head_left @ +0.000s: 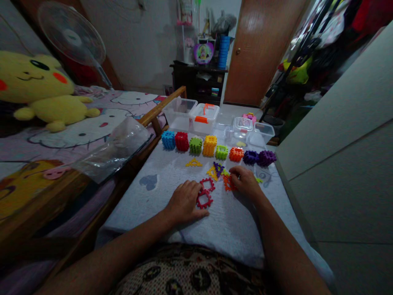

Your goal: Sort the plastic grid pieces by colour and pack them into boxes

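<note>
Left hand: (183, 200) palm down, partly open, thumb spread from the lightly bent fingers; fingertips at the left edge of the red frames, nothing seen clasped.
Red frames: (205, 191) 2 notched squares flat on the cloth, 1 beyond the other, touching.
Right hand: (245, 182) fingers curled down at the orange piece; cannot tell whether they grip it.
Orange piece: (227, 182) on the cloth, partly covered by the right hand.
Loose triangles: 1 purple triangle (218, 169) and 1 yellow triangle beside the orange piece; 1 more yellow triangle (193, 163) apart, to the left.
Block row: 8 notched blocks behind the loose pieces, from blue block (168, 140) at the left to purple block (267, 158) at the right.
Clear containers: behind the row, an open bin (179, 116) and an orange-handled box (204, 119) at the left, smaller tubs at the right.
Cloth: (129, 205) pale, with 1 grey heart at the left.
Bed: left of the cloth, bearing a yellow plush toy (52, 98) and a clear plastic bag (116, 147).
Far wall: a dark cabinet (181, 78) beside a wooden door (260, 49).
</note>
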Tool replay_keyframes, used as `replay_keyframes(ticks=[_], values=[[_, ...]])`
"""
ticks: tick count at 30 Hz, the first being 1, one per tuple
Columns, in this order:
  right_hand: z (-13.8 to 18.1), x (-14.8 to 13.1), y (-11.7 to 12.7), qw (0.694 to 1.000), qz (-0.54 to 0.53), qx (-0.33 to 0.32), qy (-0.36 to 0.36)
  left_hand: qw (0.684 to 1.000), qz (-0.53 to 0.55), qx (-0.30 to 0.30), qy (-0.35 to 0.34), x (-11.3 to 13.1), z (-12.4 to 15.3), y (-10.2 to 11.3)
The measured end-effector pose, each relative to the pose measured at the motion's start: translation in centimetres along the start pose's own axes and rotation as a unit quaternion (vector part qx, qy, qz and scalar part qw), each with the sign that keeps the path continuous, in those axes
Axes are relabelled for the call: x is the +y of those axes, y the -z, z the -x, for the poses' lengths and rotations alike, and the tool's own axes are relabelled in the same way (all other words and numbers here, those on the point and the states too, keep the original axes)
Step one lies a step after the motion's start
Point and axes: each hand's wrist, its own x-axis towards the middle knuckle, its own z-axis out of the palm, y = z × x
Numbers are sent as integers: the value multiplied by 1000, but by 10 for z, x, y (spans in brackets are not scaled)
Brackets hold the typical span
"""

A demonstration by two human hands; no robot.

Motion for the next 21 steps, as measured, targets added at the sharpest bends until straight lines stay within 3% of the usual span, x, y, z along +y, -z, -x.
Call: replay_keyframes(ticks=[6, 10, 15, 21], values=[[0, -1, 1, 1000, -3, -1, -1, 999, 30, 0, 12, 2, -1, 5], [-1, -3, 1, 1000, -3, 0, 1, 1000, 18, 18, 5, -2, -16, 12], [0, 0, 0, 1000, -6, 5, 0, 999, -18, 19, 27, 0, -41, 4], [0, 0, 0, 1000, -2, 8, 16, 998, -38, 16, 53, 4, -43, -6]])
